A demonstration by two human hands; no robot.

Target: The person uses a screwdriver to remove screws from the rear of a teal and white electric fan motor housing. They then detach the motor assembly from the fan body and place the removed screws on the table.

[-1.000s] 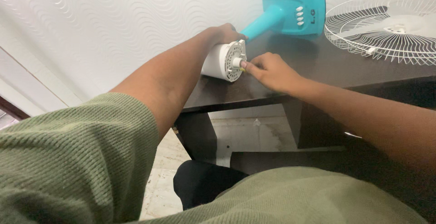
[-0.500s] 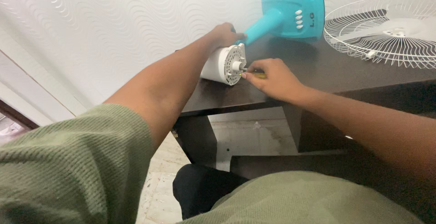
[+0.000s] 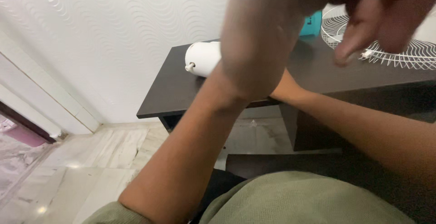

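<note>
Up close, blurred left hand point(image 3: 318, 10) above white motor housing point(image 3: 203, 59).

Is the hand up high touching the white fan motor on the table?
Apart. In the head view the left hand is raised close to the camera, fingers loose and empty, while the white motor lies on the dark table below.

The left hand point(image 3: 363, 10) is raised close to the camera at the top of the frame, blurred, with the fingers point(image 3: 359, 35) hanging loosely downward, slightly curled, and nothing visibly in its grasp. Its bare forearm rises steeply from a green sleeve at the bottom edge and fills the centre of the view. The right forearm runs in from the lower right toward the centre, where the raised left arm covers its wrist and hand.
</note>
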